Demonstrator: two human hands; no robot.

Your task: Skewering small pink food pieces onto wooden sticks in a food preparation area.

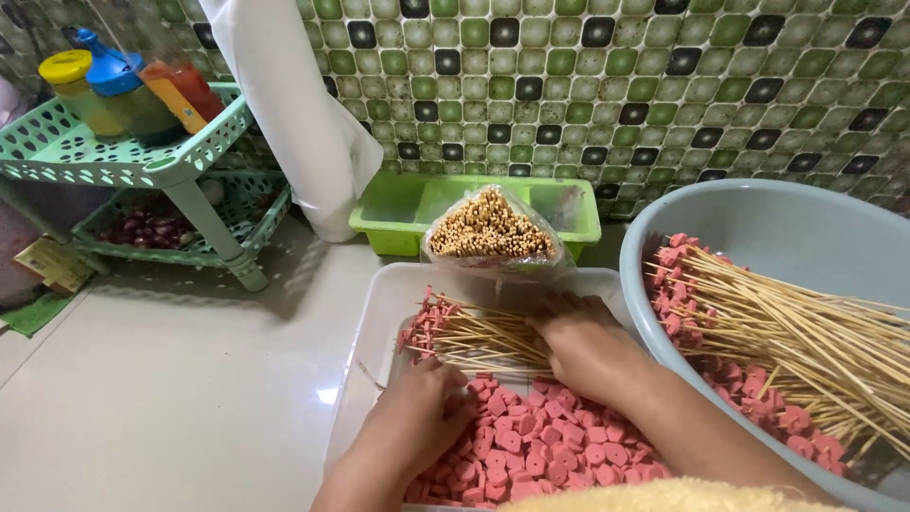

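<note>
- White tray [379,322] on the floor: pink sausage pieces [559,446] heaped in near half; small bundle of loaded skewers [464,337] across far half.
- Left hand [417,412]: fingers curled down into the pieces; grip hidden, cannot tell.
- Right hand [588,346]: fingers bent over the skewer ends; hold unclear.
- Grey basin [758,223], right: many finished skewers [787,341].
- Behind the tray: bag of bare sticks [491,228], green bin [398,213].
</note>
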